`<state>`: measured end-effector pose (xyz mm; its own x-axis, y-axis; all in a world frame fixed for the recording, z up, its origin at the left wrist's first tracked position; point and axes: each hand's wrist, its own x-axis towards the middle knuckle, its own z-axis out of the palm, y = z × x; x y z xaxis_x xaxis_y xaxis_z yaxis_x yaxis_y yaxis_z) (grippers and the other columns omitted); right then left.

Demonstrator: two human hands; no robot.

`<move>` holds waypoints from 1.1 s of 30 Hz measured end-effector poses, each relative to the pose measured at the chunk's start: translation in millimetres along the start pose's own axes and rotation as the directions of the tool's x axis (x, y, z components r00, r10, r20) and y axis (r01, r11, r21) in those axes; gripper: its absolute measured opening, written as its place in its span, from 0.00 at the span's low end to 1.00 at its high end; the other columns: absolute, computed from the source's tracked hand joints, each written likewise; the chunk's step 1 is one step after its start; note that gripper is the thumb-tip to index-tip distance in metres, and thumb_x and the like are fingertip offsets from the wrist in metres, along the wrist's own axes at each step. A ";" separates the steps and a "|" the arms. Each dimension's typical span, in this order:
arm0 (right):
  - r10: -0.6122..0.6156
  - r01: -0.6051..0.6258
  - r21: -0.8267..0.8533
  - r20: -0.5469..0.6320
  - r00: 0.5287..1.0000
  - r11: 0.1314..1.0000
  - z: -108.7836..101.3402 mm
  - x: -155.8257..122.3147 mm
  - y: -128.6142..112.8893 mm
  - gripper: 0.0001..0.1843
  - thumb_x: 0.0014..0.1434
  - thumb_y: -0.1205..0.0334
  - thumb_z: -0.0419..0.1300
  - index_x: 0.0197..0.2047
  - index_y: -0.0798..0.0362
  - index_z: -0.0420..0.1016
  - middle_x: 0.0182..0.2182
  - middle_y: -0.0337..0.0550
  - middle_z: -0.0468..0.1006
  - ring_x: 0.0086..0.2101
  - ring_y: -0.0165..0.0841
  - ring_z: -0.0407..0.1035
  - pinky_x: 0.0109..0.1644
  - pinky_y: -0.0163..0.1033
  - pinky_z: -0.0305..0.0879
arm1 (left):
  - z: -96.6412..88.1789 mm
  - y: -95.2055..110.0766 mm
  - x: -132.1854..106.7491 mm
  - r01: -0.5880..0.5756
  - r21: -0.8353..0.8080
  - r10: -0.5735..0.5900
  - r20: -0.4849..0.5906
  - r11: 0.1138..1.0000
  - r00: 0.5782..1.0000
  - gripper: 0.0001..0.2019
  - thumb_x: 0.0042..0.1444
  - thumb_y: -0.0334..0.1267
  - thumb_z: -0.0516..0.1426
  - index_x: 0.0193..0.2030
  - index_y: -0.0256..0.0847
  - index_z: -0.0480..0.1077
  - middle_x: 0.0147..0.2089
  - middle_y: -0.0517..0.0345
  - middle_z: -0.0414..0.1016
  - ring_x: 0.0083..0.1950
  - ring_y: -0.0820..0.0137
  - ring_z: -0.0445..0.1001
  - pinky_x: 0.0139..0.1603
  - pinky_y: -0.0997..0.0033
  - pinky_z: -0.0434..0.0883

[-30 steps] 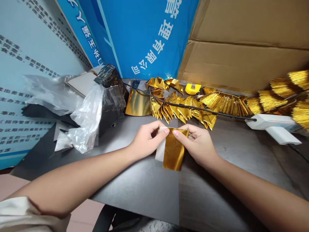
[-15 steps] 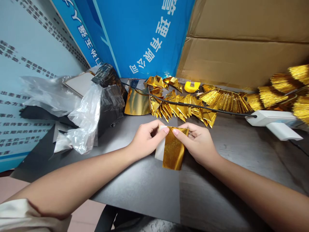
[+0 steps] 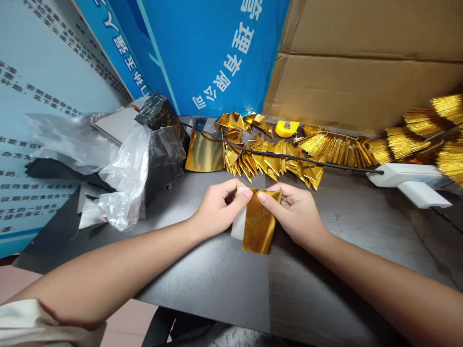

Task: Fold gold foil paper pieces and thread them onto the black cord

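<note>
A gold foil sheet [image 3: 259, 226] with a white underside is folded over itself just above the dark table [image 3: 217, 274]. My left hand [image 3: 217, 209] pinches its upper left edge, thumb pressing on the top. My right hand [image 3: 296, 212] pinches the upper right edge, fingers curled behind the foil. Both thumbs nearly meet at the fold's top.
A row of folded gold foil pieces [image 3: 275, 164] lies behind my hands, with a flat gold sheet [image 3: 205, 153] at its left. Gold fringed bundles [image 3: 398, 144], a yellow tape measure [image 3: 285, 128], a white glue gun [image 3: 408, 180] with black cable, and plastic bags [image 3: 123, 168] surround them.
The view has drifted slightly. My hands still pinch the foil's top edge in almost the same spot.
</note>
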<state>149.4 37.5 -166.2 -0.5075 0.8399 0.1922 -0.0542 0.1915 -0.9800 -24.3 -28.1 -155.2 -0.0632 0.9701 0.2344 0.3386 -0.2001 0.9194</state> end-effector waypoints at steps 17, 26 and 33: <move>-0.033 0.034 -0.138 0.016 0.999 0.990 -5.0 2.0 -6.1 0.27 0.58 0.35 0.64 0.28 0.54 0.74 0.24 0.43 0.75 0.25 0.30 0.67 0.28 0.35 0.66 | -1.7 0.9 1.0 -0.009 -0.024 0.008 -0.041 1.000 0.999 0.16 0.63 0.47 0.57 0.32 0.35 0.69 0.29 0.58 0.70 0.30 0.75 0.66 0.31 0.75 0.64; -0.043 0.050 -0.254 0.031 0.999 0.966 -11.1 3.2 -4.0 0.32 0.58 0.30 0.62 0.27 0.53 0.75 0.22 0.42 0.71 0.24 0.30 0.63 0.26 0.35 0.60 | -6.2 0.2 2.3 -0.044 -0.014 0.043 -0.047 0.999 0.998 0.17 0.63 0.48 0.57 0.30 0.35 0.67 0.27 0.60 0.66 0.28 0.76 0.62 0.28 0.76 0.60; -0.135 0.125 -0.326 -0.008 0.991 0.937 -10.9 1.8 -3.2 0.39 0.63 0.27 0.52 0.19 0.54 0.59 0.18 0.39 0.59 0.22 0.26 0.54 0.25 0.35 0.52 | -6.2 -1.4 3.5 -0.056 -0.028 0.056 -0.032 0.998 0.998 0.17 0.63 0.47 0.58 0.31 0.35 0.68 0.28 0.58 0.68 0.29 0.75 0.65 0.30 0.76 0.63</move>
<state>158.1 44.0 -162.1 -0.4890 0.8102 0.3234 0.1656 0.4502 -0.8774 -30.8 -25.3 -153.7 -0.0742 0.9526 0.2951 0.3157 -0.2582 0.9130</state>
